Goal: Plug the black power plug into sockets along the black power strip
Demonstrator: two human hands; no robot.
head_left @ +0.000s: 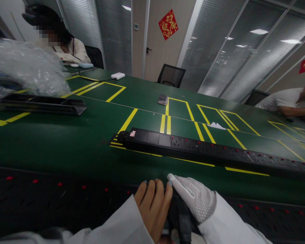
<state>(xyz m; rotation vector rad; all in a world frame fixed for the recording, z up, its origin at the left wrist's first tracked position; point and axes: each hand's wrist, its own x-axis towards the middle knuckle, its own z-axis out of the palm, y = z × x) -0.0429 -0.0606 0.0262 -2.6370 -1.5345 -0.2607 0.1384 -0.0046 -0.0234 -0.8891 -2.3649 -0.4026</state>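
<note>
At the bottom middle, my bare left hand (pixel 155 203) lies with its fingers close together, bent over the near side of a black plug-like part (pixel 181 217). My right hand (pixel 197 196), in a white dotted glove, curls around the right side of that part. Its exact kind is partly hidden by both hands. Under and beside my hands runs a long black power strip (pixel 48 200) with red dots along it, close to me. Farther off, a second black power strip (pixel 188 144) lies on the green table, with a round black end fitting and a small white label at its left.
The green table (pixel 96 142) carries yellow tape outlines. A black metal channel (pixel 45 104) and clear plastic wrap (pixel 33 67) lie at left. A phone-like object (pixel 163 99), a white device (pixel 118 76) and crumpled paper (pixel 216 125) lie farther back. Two people sit across the table.
</note>
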